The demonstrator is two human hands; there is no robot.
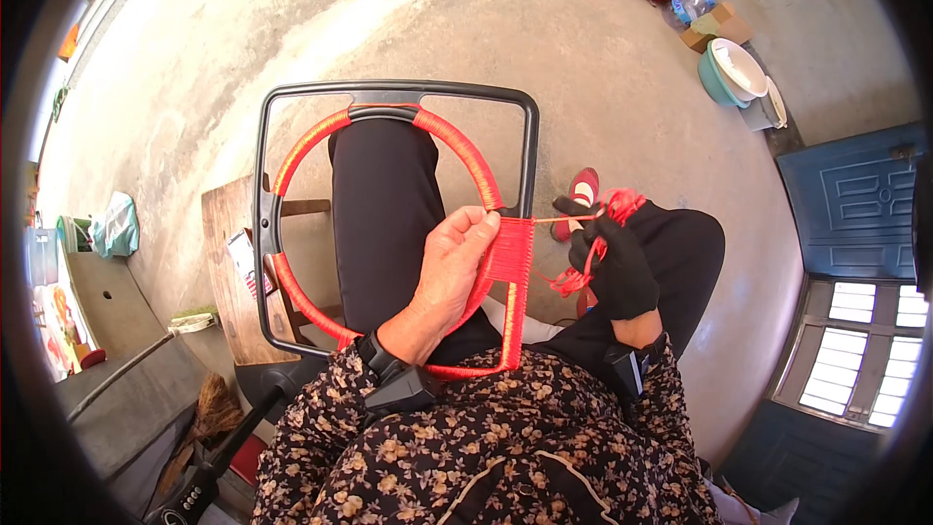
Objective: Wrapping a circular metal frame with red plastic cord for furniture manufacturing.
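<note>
A black rectangular frame (pixel 533 136) with rounded corners and a ring inside it lies over my lap. Red cord (pixel 467 153) is wound tightly round much of the ring, and round the frame's near right corner. My left hand (pixel 442 272), bare, pinches the frame at the edge of a broad red-wound patch (pixel 512 251) on its right side. To the right, my right hand (pixel 622 272), in a black glove, is closed on a loose red cord bundle (pixel 622 202). A taut strand (pixel 564 220) runs from it to the wound patch.
Left of my leg stands a wooden stool (pixel 222 282) with a printed packet on it. A broom (pixel 216 408) leans at the lower left. Buckets (pixel 719 78), a cardboard box and plastic bags sit at the far right, near a blue door (pixel 855 204).
</note>
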